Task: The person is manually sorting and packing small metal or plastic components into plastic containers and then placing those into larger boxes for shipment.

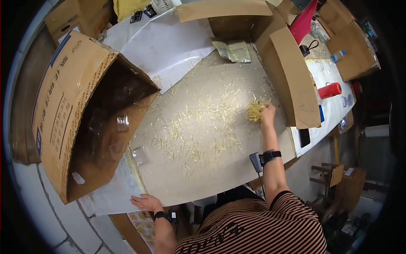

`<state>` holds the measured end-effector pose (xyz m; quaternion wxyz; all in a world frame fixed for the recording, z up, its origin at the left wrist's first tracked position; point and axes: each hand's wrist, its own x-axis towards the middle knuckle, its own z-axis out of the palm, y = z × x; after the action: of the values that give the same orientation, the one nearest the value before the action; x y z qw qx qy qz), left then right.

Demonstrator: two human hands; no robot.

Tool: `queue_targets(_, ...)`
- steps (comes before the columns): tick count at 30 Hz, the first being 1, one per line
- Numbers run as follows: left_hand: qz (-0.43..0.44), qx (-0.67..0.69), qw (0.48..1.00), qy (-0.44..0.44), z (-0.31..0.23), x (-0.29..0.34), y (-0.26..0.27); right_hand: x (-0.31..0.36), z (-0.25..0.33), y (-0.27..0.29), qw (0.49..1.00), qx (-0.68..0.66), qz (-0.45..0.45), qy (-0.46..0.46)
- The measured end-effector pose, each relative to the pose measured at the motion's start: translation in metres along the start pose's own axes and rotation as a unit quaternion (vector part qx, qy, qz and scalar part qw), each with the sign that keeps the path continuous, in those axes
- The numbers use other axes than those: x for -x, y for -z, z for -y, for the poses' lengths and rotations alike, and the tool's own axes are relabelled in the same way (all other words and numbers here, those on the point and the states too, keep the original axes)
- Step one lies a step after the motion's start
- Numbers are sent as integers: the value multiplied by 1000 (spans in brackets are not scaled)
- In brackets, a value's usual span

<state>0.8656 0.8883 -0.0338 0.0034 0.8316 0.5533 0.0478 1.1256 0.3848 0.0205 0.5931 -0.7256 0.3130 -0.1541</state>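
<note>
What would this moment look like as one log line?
Right hand: touching gold clump, grip unclear | left hand: resting on worktop, near edge | loose gold bits: scattered across worktop | open box: at left

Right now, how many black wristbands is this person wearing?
2: the left wristband, just behind the left hand at the table's near edge; the right wristband, behind the right hand, which holds thin yellow pieces.

Striped short-slv top (258,228) & blk wrist straps (270,157) were worn.
Stripes were blk & pinkish-tan, w/ dk lettering (220,238); L strap had a blk unit (172,215) w/ small wht label. L hand (146,202) & R hand (268,113) were bare.
</note>
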Motion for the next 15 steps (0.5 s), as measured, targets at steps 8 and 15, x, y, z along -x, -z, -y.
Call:
queue_targets(8,-16,-11,1000,-7,9,1,-1,12,23,3,996,-35,21,-86)
queue_targets(15,-11,-18,1000,9,3,1,0,27,42,-20,982,-111,69,-138)
